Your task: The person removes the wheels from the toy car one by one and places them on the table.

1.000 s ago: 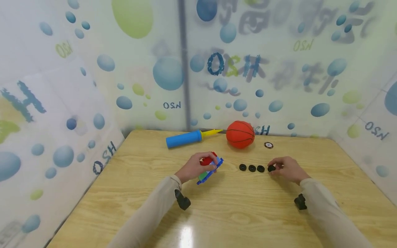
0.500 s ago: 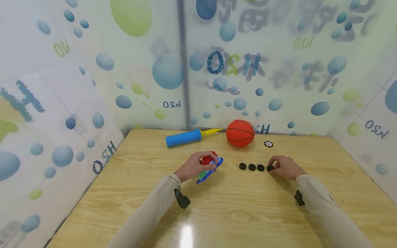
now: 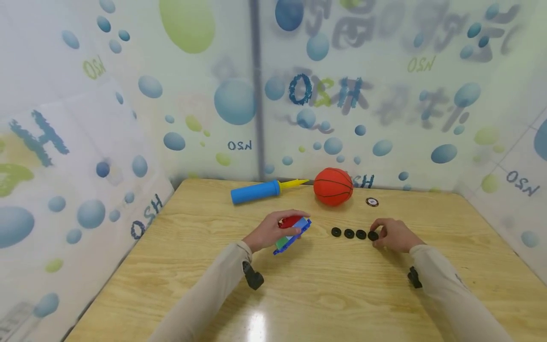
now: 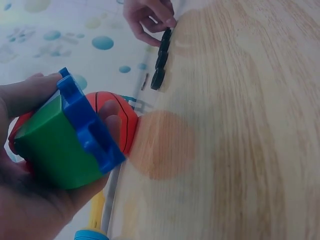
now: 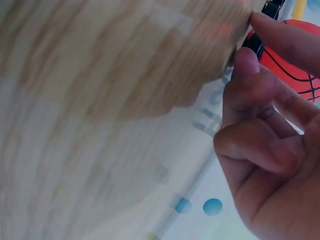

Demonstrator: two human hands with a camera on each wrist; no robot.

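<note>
My left hand (image 3: 270, 232) grips a plastic toy car body (image 3: 292, 236) above the table, tilted. In the left wrist view the toy car body (image 4: 62, 142) shows green sides, a blue notched base and some red, partly hidden by the palm. On the right, my right hand (image 3: 395, 234) pinches a small black toy wheel (image 3: 373, 235) between thumb and fingers, down at the tabletop. That wheel lies flat at the right end of a short row with more black toy wheels (image 3: 349, 233). In the right wrist view the fingers partly hide the wheels.
Towards the back of the wooden table (image 3: 325, 294) lie a blue hand pump (image 3: 256, 192) with a yellow nozzle, a red ball (image 3: 333, 186) with black lines, and a round chip (image 3: 372, 202). Patterned wall panels (image 3: 205, 95) enclose the back and sides.
My right hand has moved slightly left, bringing the pinched wheel down flat beside the others. The left hand keeps the toy car body in about the same place, with its forefinger now straighter.
</note>
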